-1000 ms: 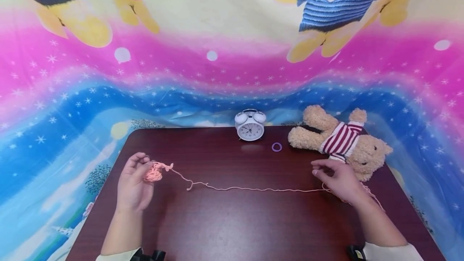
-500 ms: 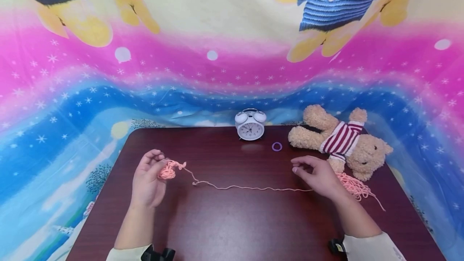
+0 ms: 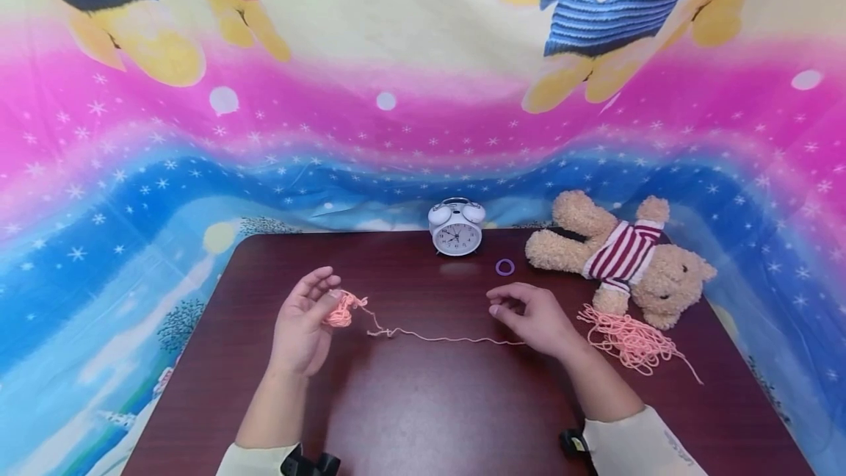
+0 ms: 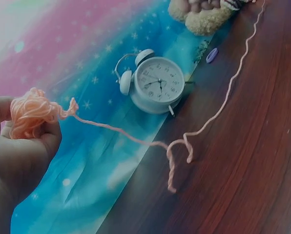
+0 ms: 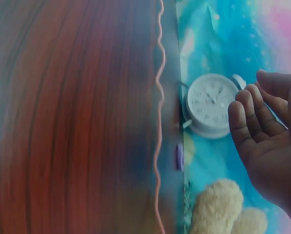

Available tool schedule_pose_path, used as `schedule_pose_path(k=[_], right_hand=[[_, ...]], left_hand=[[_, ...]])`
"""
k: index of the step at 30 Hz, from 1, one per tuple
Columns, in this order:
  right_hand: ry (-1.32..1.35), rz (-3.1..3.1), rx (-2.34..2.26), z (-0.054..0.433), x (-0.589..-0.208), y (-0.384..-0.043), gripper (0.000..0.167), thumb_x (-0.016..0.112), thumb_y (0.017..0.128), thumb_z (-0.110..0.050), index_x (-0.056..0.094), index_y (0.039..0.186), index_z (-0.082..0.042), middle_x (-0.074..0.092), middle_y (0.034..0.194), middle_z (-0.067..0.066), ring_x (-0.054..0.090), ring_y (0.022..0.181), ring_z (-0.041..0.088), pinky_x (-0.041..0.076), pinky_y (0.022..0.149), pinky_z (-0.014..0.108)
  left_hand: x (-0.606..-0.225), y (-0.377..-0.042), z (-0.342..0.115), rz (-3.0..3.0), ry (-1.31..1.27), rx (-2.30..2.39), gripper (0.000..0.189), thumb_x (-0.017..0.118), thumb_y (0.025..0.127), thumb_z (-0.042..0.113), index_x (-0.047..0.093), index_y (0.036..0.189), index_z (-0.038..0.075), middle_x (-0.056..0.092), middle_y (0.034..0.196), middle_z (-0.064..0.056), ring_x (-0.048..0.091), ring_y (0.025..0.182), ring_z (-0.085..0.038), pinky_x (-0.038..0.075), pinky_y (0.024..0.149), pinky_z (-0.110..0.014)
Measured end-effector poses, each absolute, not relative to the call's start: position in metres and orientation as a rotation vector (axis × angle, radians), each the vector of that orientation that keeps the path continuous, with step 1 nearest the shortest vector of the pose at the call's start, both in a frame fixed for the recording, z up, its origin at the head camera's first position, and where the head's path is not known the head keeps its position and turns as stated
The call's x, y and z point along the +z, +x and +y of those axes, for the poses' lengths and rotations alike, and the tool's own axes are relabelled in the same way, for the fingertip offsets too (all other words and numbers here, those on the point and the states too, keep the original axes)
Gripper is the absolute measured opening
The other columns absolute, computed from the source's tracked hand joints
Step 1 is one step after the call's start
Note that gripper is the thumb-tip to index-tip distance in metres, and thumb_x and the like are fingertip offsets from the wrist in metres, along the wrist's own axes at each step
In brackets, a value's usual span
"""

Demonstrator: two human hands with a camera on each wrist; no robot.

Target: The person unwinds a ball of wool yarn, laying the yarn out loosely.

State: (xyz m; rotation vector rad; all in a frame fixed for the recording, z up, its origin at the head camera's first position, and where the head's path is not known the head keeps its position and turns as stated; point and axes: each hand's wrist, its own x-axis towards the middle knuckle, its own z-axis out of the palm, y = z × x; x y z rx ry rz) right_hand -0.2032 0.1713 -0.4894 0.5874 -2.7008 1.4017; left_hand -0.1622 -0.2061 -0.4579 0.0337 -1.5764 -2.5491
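Note:
My left hand (image 3: 300, 333) pinches a small wound ball of peach yarn (image 3: 341, 310) between thumb and fingers, above the left half of the table. From this ball (image 4: 32, 114) a single yarn strand (image 3: 449, 339) runs rightward, with twisted kinks near the left end. My right hand (image 3: 538, 320) hovers over the strand, fingers loosely bent. In the right wrist view the strand (image 5: 159, 122) passes apart from the fingertips of that hand (image 5: 272, 156), which hold nothing visible. Beyond the right wrist lies a loose yarn pile (image 3: 631, 342), tangled, with one tail trailing toward the front right.
A white alarm clock (image 3: 457, 230) stands at the table's back edge. Near it lies a purple ring (image 3: 505, 267). A teddy bear (image 3: 621, 255) in a striped shirt lies at the back right, one arm touching the yarn pile. A printed curtain (image 3: 370, 167) hangs behind the table (image 3: 423, 402).
My left hand has moved right with the yarn ball. My right hand has moved left along the strand, uncovering the yarn pile beside the bear. The stretch between the hands is shorter.

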Motion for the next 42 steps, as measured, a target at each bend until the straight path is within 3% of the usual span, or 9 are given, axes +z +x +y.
schedule_pose_path(k=[7, 16, 24, 34, 42], right_hand=[[0.69, -2.692, 1.46, 0.138, -0.492, -0.204, 0.022, 0.079, 0.092, -0.014, 0.077, 0.113, -0.01, 0.072, 0.095, -0.008, 0.067, 0.083, 0.009, 0.058, 0.073, 0.026], [0.823, -2.656, 1.515, 0.094, -0.494, -0.201, 0.022, 0.079, 0.092, -0.016, 0.077, 0.112, -0.01, 0.071, 0.093, -0.008, 0.065, 0.079, 0.006, 0.058, 0.07, 0.025], [0.945, -2.617, 1.497, 0.066, -0.499, -0.2, 0.022, 0.08, 0.091, -0.016, 0.078, 0.112, -0.012, 0.068, 0.093, -0.009, 0.063, 0.075, 0.006, 0.056, 0.065, 0.025], [0.946, -2.595, 1.516, 0.051, -0.5, -0.198, 0.011, 0.08, 0.091, -0.014, 0.079, 0.103, -0.012, 0.071, 0.092, -0.009, 0.064, 0.078, 0.005, 0.057, 0.068, 0.024], [0.906, -2.621, 1.503, 0.056, -0.496, -0.198, 0.009, 0.078, 0.093, -0.016, 0.081, 0.1, -0.021, 0.07, 0.091, -0.015, 0.065, 0.081, 0.005, 0.056, 0.071, 0.024]], left_hand=[[-0.458, -0.161, -0.19, -1.567, -0.057, -2.604, 0.039, 0.058, 0.096, -0.014, 0.059, 0.127, 0.01, 0.062, 0.114, -0.002, 0.061, 0.092, -0.011, 0.058, 0.069, -0.018], [-0.458, -0.158, -0.17, -1.628, -0.085, -2.64, 0.031, 0.063, 0.095, -0.01, 0.062, 0.121, 0.008, 0.067, 0.114, -0.005, 0.065, 0.101, -0.013, 0.06, 0.077, -0.021], [-0.458, -0.155, -0.16, -1.646, -0.114, -2.685, 0.025, 0.065, 0.096, -0.006, 0.064, 0.117, 0.008, 0.07, 0.111, -0.006, 0.069, 0.092, -0.012, 0.06, 0.072, -0.021], [-0.457, -0.152, -0.16, -1.615, -0.151, -2.713, 0.025, 0.064, 0.097, -0.007, 0.057, 0.118, 0.005, 0.069, 0.106, -0.004, 0.069, 0.087, -0.012, 0.06, 0.07, -0.021], [-0.457, -0.152, -0.168, -1.592, -0.151, -2.681, 0.026, 0.063, 0.097, -0.008, 0.058, 0.118, 0.006, 0.067, 0.104, -0.003, 0.067, 0.087, -0.012, 0.059, 0.068, -0.02]])
